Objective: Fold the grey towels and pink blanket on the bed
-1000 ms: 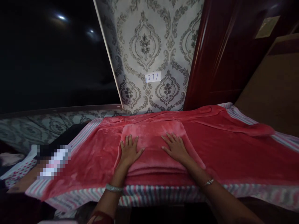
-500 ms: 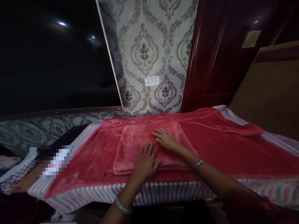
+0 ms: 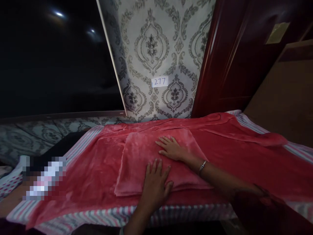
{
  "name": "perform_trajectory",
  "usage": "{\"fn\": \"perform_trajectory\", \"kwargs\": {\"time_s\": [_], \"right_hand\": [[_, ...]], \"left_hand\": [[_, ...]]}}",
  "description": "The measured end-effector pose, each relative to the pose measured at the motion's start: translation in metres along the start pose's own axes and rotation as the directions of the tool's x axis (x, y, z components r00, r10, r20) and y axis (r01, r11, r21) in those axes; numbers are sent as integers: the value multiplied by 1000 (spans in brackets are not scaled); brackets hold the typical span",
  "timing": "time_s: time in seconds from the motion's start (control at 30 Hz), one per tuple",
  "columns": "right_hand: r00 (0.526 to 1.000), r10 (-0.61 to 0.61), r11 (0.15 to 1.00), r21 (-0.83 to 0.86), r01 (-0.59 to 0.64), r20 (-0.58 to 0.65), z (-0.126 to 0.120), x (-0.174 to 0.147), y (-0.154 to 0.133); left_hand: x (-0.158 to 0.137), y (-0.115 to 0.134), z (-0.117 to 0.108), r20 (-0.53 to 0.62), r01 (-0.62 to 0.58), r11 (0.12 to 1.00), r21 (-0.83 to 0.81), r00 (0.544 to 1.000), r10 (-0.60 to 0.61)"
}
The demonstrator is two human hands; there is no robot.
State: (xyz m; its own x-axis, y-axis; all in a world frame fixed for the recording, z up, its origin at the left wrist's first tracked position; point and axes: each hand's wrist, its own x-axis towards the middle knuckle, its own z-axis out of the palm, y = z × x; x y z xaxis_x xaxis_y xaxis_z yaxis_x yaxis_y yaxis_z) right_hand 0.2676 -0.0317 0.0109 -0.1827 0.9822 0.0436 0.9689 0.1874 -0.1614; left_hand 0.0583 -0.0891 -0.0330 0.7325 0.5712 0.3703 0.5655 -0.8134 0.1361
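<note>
A folded pink plush cloth (image 3: 137, 156), squarish and in layers, lies on a larger red plush blanket (image 3: 234, 163) spread over the table. My left hand (image 3: 156, 182) rests flat near its front edge, fingers spread and pointing away from me. Farther back and to the right, my right hand (image 3: 171, 148) lies palm down on the same cloth, its fingers stretched toward the left. Neither hand grips anything. Under the red blanket, a striped cloth (image 3: 195, 212) shows along the front edge and at both ends.
A dark television screen (image 3: 56, 65) stands at the back left. Behind the table is patterned wallpaper (image 3: 151, 49) with a paper label (image 3: 159, 81) reading 277. Dark red wood panelling (image 3: 227, 58) and a brown board (image 3: 288, 98) are on the right. A blurred-out item (image 3: 46, 179) lies at the left.
The view has tilted and come nearer, so the cloth looks larger. My right hand has slid slightly left on the cloth; my left hand stays flat near the front edge.
</note>
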Motion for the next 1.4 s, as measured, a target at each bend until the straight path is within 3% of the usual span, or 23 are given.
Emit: {"fn": "perform_trajectory", "kwargs": {"time_s": [0.17,0.4,0.73,0.9,1.1,1.17,1.3,1.4], "right_hand": [[994,108,994,-16,-109,-16,-3,26,16],[978,105,994,4,-106,-180,13,29,19],[983,137,991,26,-135,-120,9,29,19],[998,-53,997,59,54,-14,5,2,-3],[971,-240,959,152,237,-2,10,-48,-31],[964,-266,947,185,264,-13,6,-53,-37],[941,-329,922,192,337,-74,0,-45,-48],[948,-311,930,181,319,-75,7,-41,-55]], "left_hand": [[-1,-2,4,-17,-24,1000,-2,1000,24],[-4,-6,12,-59,-30,999,9,998,31],[1,-3,1,-49,-13,1000,-28,999,12],[-2,-2,-3,-164,-16,999,-52,986,7],[3,-6,-20,-301,-58,975,-216,954,-10],[23,-14,-33,-259,-18,969,-248,965,-48],[87,-40,-57,12,47,973,-225,999,-46],[129,-58,-59,266,35,992,-122,964,-1]]}}
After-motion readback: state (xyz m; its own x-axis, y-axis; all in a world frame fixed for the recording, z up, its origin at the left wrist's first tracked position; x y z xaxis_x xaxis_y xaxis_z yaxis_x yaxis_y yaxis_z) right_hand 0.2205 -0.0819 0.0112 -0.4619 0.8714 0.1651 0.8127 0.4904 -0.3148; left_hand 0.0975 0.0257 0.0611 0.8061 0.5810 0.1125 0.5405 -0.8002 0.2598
